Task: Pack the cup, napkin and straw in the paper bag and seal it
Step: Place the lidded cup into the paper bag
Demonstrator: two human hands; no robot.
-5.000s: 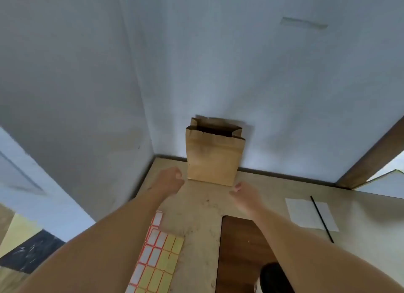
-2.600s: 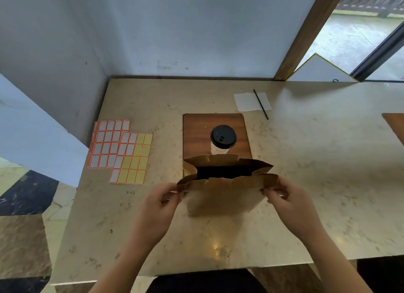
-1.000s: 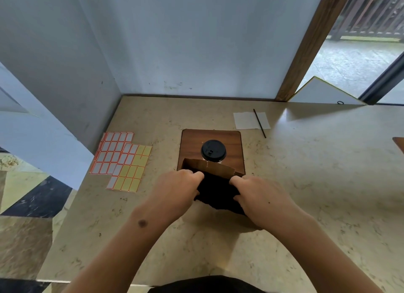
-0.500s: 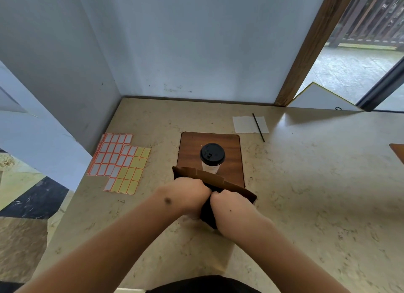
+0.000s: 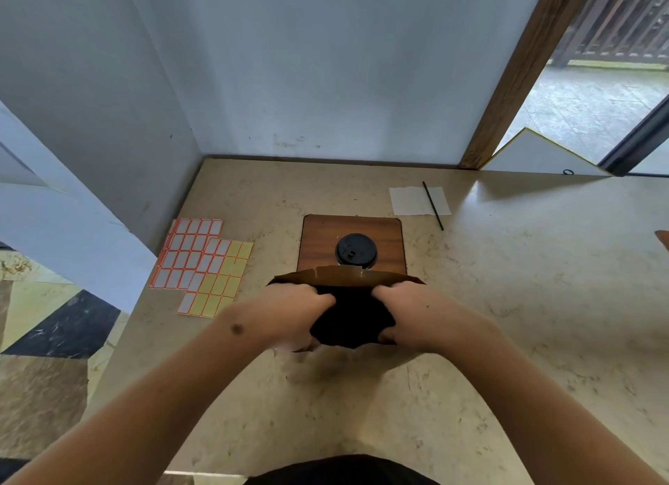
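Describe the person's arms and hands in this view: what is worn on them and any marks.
Both forearms are bare, with no sleeves in view. The left hand and right hand wear no gloves, and no rings, watch or bracelet show. A small dark round mark sits near the left wrist, and a tiny dark dot on the back of the right hand. Dark clothing shows at the frame's bottom edge.

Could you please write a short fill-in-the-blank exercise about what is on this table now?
1. Both the left hand and the right hand hold the mouth of the paper ____.
2. The cup with the black lid stands on a ____ board.
3. The black straw lies partly across the white ____.
4. The label sheets lie to the ____ of the board.

Missing words: bag; wooden; napkin; left
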